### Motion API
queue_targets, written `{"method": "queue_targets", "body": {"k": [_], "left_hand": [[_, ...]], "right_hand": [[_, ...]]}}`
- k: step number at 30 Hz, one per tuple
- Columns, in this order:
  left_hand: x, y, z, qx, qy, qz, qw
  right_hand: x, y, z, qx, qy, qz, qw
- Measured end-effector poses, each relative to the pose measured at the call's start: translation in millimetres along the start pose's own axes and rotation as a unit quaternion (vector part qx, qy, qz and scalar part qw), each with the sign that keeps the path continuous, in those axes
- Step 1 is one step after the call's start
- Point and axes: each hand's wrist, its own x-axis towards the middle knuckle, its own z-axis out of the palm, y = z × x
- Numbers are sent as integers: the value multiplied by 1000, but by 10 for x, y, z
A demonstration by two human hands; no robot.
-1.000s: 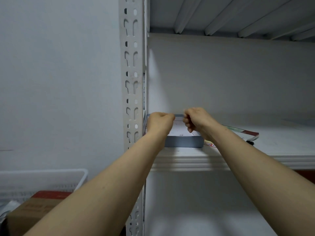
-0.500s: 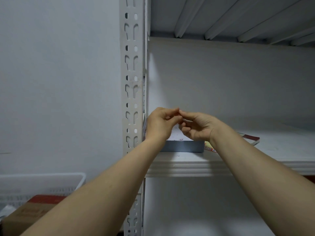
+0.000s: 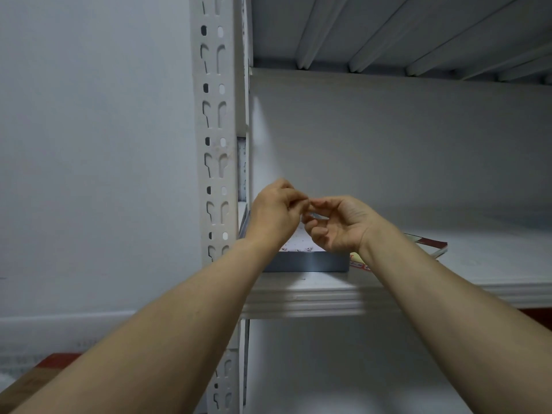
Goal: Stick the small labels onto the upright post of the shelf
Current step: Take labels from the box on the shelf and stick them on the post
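Observation:
The white slotted upright post of the shelf rises left of centre. Small printed labels are stuck on its inner face. A grey tray holding a white label sheet lies on the shelf board beside the post. My left hand and my right hand are raised above the tray with their fingertips meeting. Both pinch a small label between thumb and fingers; it is tiny and mostly hidden by the fingertips.
A red and white booklet lies on the shelf board right of the tray. The ribbed underside of the upper shelf is overhead. A cardboard box sits low at the left, against the wall.
Both hands have lifted from the tray's far rim and turned. Their fingertips now meet above the tray, with the right palm facing me.

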Motion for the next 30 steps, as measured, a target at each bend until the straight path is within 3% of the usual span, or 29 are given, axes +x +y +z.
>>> {"method": "queue_targets", "body": {"k": [4, 9, 14, 20, 25, 30], "left_hand": [[-7, 2, 29, -59, -16, -143, 988], [44, 72, -12, -207, -49, -309, 927], [89, 53, 39, -198, -51, -398, 895], [63, 27, 101, -157, -80, -386, 906], [46, -12, 107, -130, -84, -366, 917], [29, 18, 79, -129, -142, -326, 926]], "right_hand": [[-9, 35, -10, -3, -7, 1, 1000], [-37, -7, -14, -103, -3, -34, 994], [-36, -29, -37, -200, 96, -130, 966], [-28, -11, -93, -277, 191, -215, 917], [-16, 21, -82, -318, 200, -237, 896], [1, 50, -90, -336, 193, -236, 891]]}}
